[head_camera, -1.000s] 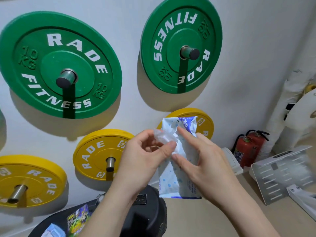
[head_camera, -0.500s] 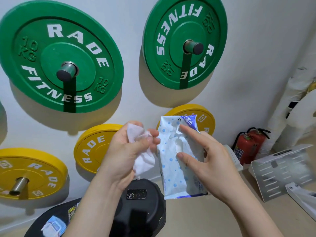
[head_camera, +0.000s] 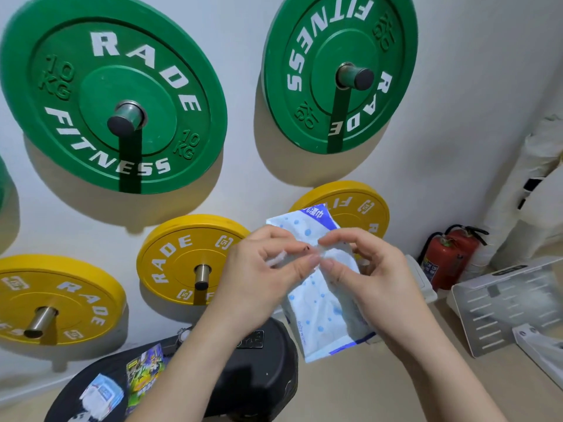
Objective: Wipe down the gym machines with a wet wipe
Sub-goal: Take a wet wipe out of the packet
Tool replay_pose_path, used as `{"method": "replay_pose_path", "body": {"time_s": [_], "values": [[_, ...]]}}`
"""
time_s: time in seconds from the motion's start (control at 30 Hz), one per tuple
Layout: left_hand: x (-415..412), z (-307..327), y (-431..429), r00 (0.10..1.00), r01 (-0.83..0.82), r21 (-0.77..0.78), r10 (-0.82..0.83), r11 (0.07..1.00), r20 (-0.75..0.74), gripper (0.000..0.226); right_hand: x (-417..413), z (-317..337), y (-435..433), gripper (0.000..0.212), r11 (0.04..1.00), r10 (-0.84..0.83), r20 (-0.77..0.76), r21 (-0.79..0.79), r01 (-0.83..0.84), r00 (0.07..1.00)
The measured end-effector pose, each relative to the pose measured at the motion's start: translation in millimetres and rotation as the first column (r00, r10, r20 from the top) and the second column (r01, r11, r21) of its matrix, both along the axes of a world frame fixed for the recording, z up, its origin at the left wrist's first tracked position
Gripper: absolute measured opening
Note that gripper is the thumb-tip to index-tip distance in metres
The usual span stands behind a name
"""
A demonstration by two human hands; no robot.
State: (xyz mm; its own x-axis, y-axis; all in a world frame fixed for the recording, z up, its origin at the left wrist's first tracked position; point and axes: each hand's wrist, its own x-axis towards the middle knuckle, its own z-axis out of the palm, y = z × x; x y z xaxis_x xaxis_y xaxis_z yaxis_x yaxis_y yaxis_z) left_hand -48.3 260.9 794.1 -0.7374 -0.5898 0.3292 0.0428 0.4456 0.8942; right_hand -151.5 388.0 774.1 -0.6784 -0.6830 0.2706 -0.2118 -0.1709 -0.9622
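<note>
**A:** What have your hands got?

**B:** My left hand (head_camera: 259,281) is curled round a crumpled white wet wipe (head_camera: 275,257). Its thumb meets my right hand (head_camera: 377,281), which pinches the top of the wipe pack (head_camera: 316,306). The pack stands upright between both palms.

**A:** And around them?

**B:** A yellow plate (head_camera: 182,257) on its wall peg just behind, a green plate (head_camera: 115,92) above, a black pad (head_camera: 259,376) below with small packets (head_camera: 143,376) on it, a red fire extinguisher (head_camera: 447,263) off right
</note>
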Motion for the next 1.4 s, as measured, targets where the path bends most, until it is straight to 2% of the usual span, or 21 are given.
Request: {"method": "replay_pose_path", "body": {"time_s": [0.03, 0.1, 0.17, 0.2, 0.23, 0.27, 0.33, 0.37, 0.43, 0.5, 0.57, 0.7, 0.83, 0.97, 1.03, 1.1, 1.17, 1.2, 1.27, 1.33, 1.4], "values": [[2, -4, 0, 0.999, -0.022, -0.157, 0.029, 0.987, 0.041, 0.023, 1, 0, -2, 0.023, 1.0, -0.029, 0.059, -0.001, 0.03, 0.998], [6, -10, 0, 0.992, -0.033, -0.453, 0.084, 0.891, 0.093, 0.033, 0, 0, -5, 0.023, 0.996, -0.083, 0.19, -0.015, 0.087, 0.978], [10, -13, 1, 0.987, 0.004, -0.624, 0.095, 0.782, 0.126, 0.04, 0, -1, -9, 0.013, 0.994, -0.08, 0.3, -0.042, 0.097, 0.95], [12, -15, 1, 0.989, 0.02, -0.65, 0.079, 0.759, 0.122, 0.039, 0, -3, -11, 0.005, 0.996, -0.066, 0.33, -0.041, 0.084, 0.942], [15, -17, 3, 0.993, 0.03, -0.625, 0.05, 0.78, 0.11, 0.036, 0, -6, -12, 0.01, 0.996, -0.065, 0.338, -0.028, 0.079, 0.939], [18, -17, 4, 0.997, 0.027, -0.528, 0.018, 0.849, 0.079, 0.031, 0, -9, -14, 0.016, 0.997, -0.072, 0.338, -0.013, 0.081, 0.938], [22, -14, 3, 0.999, -0.008, -0.153, 0.001, 0.988, -0.044, 0.023, -2, -12, -17, 0.021, 0.993, -0.113, 0.34, 0.008, 0.117, 0.934], [23, -15, -1, 0.993, -0.065, 0.008, 0.065, 0.998, -0.098, 0.022, -3, -12, -19, 0.023, 0.991, -0.126, 0.325, 0.009, 0.13, 0.937], [20, -16, -9, 0.983, -0.168, 0.201, 0.18, 0.965, -0.046, 0.035, -2, -11, -22, 0.026, 0.987, -0.159, 0.231, 0.006, 0.162, 0.96], [14, -20, -13, 0.997, -0.081, 0.435, 0.068, 0.897, 0.045, 0.049, 1, -13, -28, 0.03, 0.987, -0.162, 0.063, 0.007, 0.162, 0.985], [8, -25, -14, 1.0, -0.021, 0.622, 0.003, 0.782, 0.03, 0.036, 6, -17, -36, 0.034, 0.989, -0.142, -0.072, 0.02, 0.144, 0.987], [6, -42, -31, 0.991, -0.108, 0.676, 0.13, 0.729, 0.019, 0.021, 8, -35, -53, 0.052, 0.99, 0.006, 0.026, 0.138, -0.009, 1.0], [11, -71, -49, 0.99, -0.141, 0.743, 0.093, 0.655, 0.106, 0.02, 11, -60, -77, 0.055, 0.98, -0.049, 0.065, 0.198, 0.035, 0.997], [14, -114, -76, 0.98, -0.188, 0.728, 0.073, 0.659, 0.187, 0.021, 14, -97, -111, 0.053, 0.962, -0.019, 0.152, 0.27, -0.023, 0.988], [15, -141, -94, 0.96, -0.274, 0.718, 0.137, 0.64, 0.245, 0.021, 14, -122, -128, 0.054, 0.915, 0.027, 0.024, 0.402, -0.035, 0.999], [13, -172, -114, 0.939, -0.338, 0.707, 0.168, 0.622, 0.301, 0.018, 12, -151, -145, 0.061, 0.86, 0.053, -0.222, 0.506, 0.069, 0.974], [9, -210, -132, 0.915, -0.386, 0.695, 0.158, 0.607, 0.37, 0.013, 9, -187, -162, 0.065, 0.806, 0.123, -0.291, 0.588, 0.075, 0.949], [7, -230, -139, 0.894, -0.428, 0.683, 0.165, 0.592, 0.417, 0.011, 6, -208, -170, 0.065, 0.769, 0.167, -0.227, 0.639, 0.017, 0.959], [5, -281, -154, 0.841, -0.516, 0.67, 0.168, 0.534, 0.515, 0.012, -1, -260, -188, 0.064, 0.704, 0.176, 0.016, 0.697, -0.137, 0.984], [2, -339, -166, 0.808, -0.57, 0.707, 0.129, 0.419, 0.574, 0.014, -9, -323, -203, 0.058, 0.698, 0.051, 0.203, 0.693, -0.18, 0.978], [3, -399, -179, 0.778, -0.596, 0.717, 0.039, 0.361, 0.627, 0.017, -10, -392, -215, 0.045, 0.686, -0.078, 0.273, 0.712, -0.147, 0.959]]}}
